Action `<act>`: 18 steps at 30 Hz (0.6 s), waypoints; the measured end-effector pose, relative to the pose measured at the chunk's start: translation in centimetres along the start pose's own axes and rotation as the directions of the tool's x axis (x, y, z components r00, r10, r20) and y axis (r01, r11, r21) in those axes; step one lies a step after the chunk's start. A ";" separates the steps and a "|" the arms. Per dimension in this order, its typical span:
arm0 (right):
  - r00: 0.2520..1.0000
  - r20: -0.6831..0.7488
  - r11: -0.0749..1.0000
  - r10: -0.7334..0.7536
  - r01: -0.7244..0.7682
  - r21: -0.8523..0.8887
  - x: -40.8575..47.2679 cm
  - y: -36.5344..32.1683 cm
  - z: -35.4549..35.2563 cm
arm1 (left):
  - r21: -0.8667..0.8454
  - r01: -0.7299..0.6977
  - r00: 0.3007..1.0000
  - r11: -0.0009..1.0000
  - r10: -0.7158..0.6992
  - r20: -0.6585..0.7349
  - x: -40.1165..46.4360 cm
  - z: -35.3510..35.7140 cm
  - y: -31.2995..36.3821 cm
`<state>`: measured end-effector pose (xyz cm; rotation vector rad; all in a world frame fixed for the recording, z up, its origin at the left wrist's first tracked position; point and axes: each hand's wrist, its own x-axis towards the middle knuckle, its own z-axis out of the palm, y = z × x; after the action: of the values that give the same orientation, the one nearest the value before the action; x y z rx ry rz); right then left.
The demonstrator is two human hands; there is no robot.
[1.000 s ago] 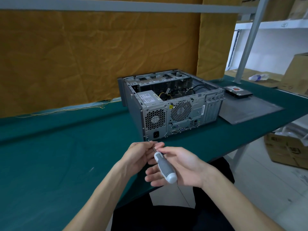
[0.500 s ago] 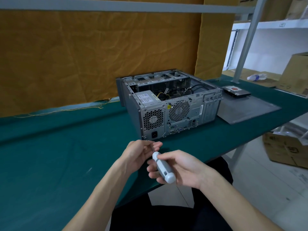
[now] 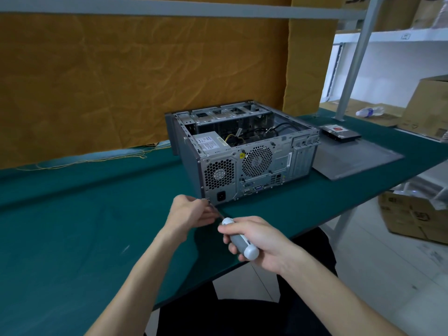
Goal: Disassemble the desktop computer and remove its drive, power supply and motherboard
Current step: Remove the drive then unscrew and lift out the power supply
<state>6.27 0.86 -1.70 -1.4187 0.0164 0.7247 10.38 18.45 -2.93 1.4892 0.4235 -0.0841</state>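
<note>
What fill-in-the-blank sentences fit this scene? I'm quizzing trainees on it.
1. The right hand grips a ____ by its grey-and-white handle.
2. The computer case lies on a ____ table.
3. The removed hard drive rests on the detached side ____.
4. The left hand pinches the tool's ____.

Missing words: screwdriver; green; panel; shaft

Drive point(image 3: 340, 132) on panel point(image 3: 356, 157), right of case point(image 3: 244, 151)

Soft even light, wide-angle edge distortion
</note>
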 end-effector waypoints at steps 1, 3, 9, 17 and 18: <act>1.000 -0.029 1.000 -0.001 0.001 0.002 0.1 0.0 0.1 | 0.110 -0.066 0.996 0.992 0.072 -0.051 0.0 -0.4 0.0; 0.997 -0.036 0.992 0.071 -0.067 0.108 0.2 -0.3 0.4 | 0.483 -0.282 0.912 0.829 0.388 -0.133 0.2 -1.4 -0.4; 0.996 -0.052 0.995 0.076 -0.072 0.072 0.4 -1.0 -0.4 | 0.812 -0.581 0.585 -0.057 0.665 0.465 0.8 -3.8 -2.0; 0.991 -0.097 0.995 0.086 -0.082 0.051 0.8 -0.8 -1.1 | 0.758 -0.565 0.434 -0.326 0.664 0.609 2.5 -4.1 -0.3; 0.992 -0.057 0.990 0.114 -0.109 0.092 0.8 -0.8 -1.2 | 0.757 -0.561 0.429 -0.334 0.665 0.611 2.4 -4.1 -0.4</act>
<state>7.76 0.20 -1.51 -1.3627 0.1751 0.7627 11.62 22.86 -4.20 2.9166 -0.7553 0.8408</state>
